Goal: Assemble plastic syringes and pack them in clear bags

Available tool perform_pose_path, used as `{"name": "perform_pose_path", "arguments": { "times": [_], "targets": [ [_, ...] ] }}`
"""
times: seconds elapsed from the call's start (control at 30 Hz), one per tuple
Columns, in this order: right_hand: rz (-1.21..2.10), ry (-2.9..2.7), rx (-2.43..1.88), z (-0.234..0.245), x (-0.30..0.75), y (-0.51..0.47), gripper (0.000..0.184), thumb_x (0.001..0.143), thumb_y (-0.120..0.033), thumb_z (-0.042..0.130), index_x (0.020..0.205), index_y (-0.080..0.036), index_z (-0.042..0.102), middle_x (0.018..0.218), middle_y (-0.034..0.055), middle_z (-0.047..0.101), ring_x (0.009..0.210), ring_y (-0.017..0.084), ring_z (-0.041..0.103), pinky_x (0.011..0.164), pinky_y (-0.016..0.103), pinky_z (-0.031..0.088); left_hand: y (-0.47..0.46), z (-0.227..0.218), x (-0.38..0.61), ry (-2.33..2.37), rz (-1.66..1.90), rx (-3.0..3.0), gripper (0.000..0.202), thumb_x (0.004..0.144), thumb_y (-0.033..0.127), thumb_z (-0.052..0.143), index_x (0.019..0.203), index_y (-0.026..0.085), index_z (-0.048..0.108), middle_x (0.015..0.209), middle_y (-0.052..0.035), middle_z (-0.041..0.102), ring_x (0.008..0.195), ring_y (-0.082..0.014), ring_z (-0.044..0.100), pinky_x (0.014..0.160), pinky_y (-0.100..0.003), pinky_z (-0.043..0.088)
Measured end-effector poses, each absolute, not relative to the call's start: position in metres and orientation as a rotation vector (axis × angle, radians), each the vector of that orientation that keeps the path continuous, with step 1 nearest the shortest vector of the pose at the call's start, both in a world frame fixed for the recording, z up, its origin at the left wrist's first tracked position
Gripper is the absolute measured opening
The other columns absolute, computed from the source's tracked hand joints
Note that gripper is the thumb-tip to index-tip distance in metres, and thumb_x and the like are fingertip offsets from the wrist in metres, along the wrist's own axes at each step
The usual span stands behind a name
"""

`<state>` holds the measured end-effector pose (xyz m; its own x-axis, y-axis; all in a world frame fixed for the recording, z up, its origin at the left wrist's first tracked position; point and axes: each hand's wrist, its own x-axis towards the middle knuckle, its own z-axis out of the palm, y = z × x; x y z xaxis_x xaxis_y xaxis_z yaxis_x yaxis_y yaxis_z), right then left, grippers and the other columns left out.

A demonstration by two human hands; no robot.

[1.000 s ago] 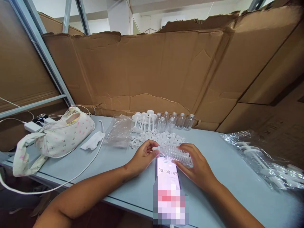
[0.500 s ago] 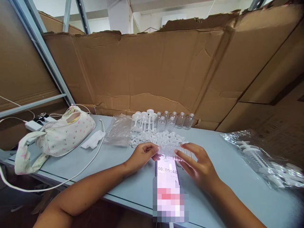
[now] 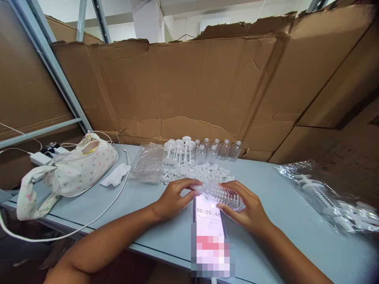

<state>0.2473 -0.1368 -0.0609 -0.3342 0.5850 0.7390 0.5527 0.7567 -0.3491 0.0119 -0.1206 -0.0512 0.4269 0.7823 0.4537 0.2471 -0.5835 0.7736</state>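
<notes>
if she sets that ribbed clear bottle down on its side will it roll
Probably: the ribbed clear bottle is round and looks empty, so likely light and easily nudged. Its thin clear wall may dent under a squeeze from the right hand.

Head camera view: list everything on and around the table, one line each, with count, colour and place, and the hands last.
ribbed bottle: one, clear, held on its side above the phone
phone: one, lit screen showing a timer, near table edge
upright bottles: about six, clear, far side by the cardboard
pump stems: a cluster, white, left of the upright bottles
small caps: a heap, white, before the stems
empty plastic bag: one, clear, left of the caps
bag of parts: one, clear, right end
handbag: one, cream with pink print, left end
cable: one, white, crossing the table
cardboard wall: brown, behind
left hand: at the bottle's neck
right hand: gripping the bottle's body
</notes>
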Motion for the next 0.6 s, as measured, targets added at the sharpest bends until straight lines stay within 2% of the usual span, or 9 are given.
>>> {"name": "perform_pose_path", "arguments": {
  "times": [0.1, 0.23, 0.3, 0.37, 0.53, 0.6],
  "targets": [
    [0.342, -1.941, -0.95, -0.059, 0.245, -0.138, 0.029, 0.078, -0.041, 0.066, 0.098, -0.02, 0.061, 0.082, 0.0066, 0.069, 0.071, 0.021, 0.067, 0.061, 0.03, 0.054, -0.12, -0.051, 0.006, 0.717, 1.134, 2.378, 0.025, 0.09, 0.02, 0.051, 0.113, 0.018, 0.061, 0.114, -0.0093, 0.067, 0.107, -0.0183, 0.061, 0.095, -0.036, 0.047],
    [0.737, -1.864, -1.004, -0.057, 0.244, -0.138, 0.036, 0.081, -0.053, 0.058, 0.09, -0.018, 0.062, 0.078, 0.0076, 0.07, 0.067, 0.021, 0.067, 0.057, 0.03, 0.054, -0.119, -0.051, 0.003, 0.608, 1.133, 2.477, 0.025, 0.091, 0.017, 0.048, 0.113, 0.019, 0.061, 0.116, -0.0094, 0.066, 0.111, -0.0186, 0.059, 0.096, -0.036, 0.047],
    [0.651, -1.875, -1.02, -0.057, 0.244, -0.139, 0.034, 0.082, -0.05, 0.059, 0.091, -0.018, 0.062, 0.08, 0.008, 0.07, 0.069, 0.021, 0.067, 0.059, 0.03, 0.054, -0.12, -0.049, 0.005, 0.69, 1.129, 2.347, 0.024, 0.089, 0.021, 0.053, 0.111, 0.019, 0.06, 0.113, -0.0097, 0.066, 0.106, -0.0192, 0.061, 0.093, -0.035, 0.047],
    [0.404, -1.946, -0.998, -0.058, 0.245, -0.138, 0.03, 0.08, -0.042, 0.065, 0.098, -0.019, 0.062, 0.085, 0.008, 0.07, 0.075, 0.022, 0.067, 0.064, 0.032, 0.055, -0.119, -0.046, 0.008, 0.78, 1.105, 2.118, 0.027, 0.086, 0.028, 0.058, 0.111, 0.018, 0.058, 0.107, -0.0094, 0.066, 0.098, -0.0186, 0.062, 0.088, -0.034, 0.048],
    [-0.043, -2.073, -0.782, -0.064, 0.246, -0.135, 0.037, 0.081, -0.028, 0.068, 0.116, -0.023, 0.058, 0.099, 0.0101, 0.066, 0.092, 0.023, 0.064, 0.075, 0.035, 0.056, -0.112, -0.051, 0.017, 0.788, 0.835, 1.617, 0.038, 0.082, 0.051, 0.058, 0.091, 0.015, 0.054, 0.078, -0.0035, 0.061, 0.064, -0.0114, 0.057, 0.061, -0.024, 0.044],
    [-0.133, -2.057, -0.74, -0.065, 0.244, -0.134, 0.036, 0.083, -0.025, 0.066, 0.118, -0.024, 0.057, 0.102, 0.011, 0.063, 0.095, 0.024, 0.063, 0.075, 0.036, 0.056, -0.11, -0.055, 0.019, 0.777, 0.757, 1.509, 0.044, 0.08, 0.059, 0.056, 0.085, 0.015, 0.052, 0.07, -0.0021, 0.059, 0.057, -0.0099, 0.054, 0.056, -0.023, 0.042]
  ]
}}
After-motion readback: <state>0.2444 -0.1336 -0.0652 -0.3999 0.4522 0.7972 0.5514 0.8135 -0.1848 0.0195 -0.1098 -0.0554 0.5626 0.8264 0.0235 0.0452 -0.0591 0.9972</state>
